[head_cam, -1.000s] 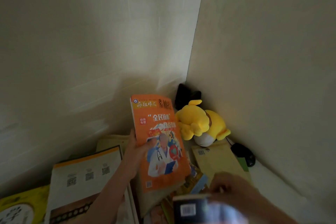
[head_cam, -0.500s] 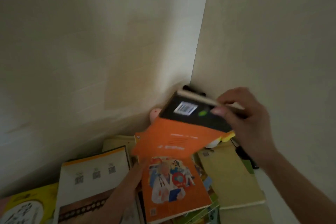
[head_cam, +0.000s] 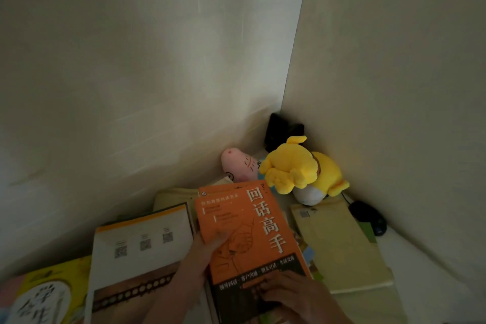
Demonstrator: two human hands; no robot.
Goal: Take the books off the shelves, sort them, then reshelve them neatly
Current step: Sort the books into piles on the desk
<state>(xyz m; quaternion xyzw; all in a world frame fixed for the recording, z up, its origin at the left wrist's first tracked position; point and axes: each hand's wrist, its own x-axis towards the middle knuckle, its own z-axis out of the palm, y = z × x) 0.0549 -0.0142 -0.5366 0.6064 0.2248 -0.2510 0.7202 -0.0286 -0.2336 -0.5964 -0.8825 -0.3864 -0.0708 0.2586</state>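
An orange-and-black book [head_cam: 249, 229] with large white characters lies face up on top of a pile, covering the orange magazine, of which only a strip [head_cam: 218, 189] shows at its far edge. My left hand [head_cam: 202, 252] grips the pile's left edge, thumb on the orange cover. My right hand [head_cam: 294, 297] rests on the book's near black band, fingers laid flat across it. A white book with an orange stripe [head_cam: 142, 244] lies to the left. A yellow-green book [head_cam: 44, 294] is at the near left. A pale yellow book [head_cam: 339, 242] lies to the right.
Two walls meet in a corner behind the books. A yellow plush toy [head_cam: 297, 166] and a pink plush toy [head_cam: 239, 163] sit in the corner, with a black object [head_cam: 281, 129] behind them. A black mouse [head_cam: 368, 216] lies by the right wall.
My right hand brought the orange-and-black book down from the air and laid it face up on the orange magazine. My left hand stayed at the pile's left edge.
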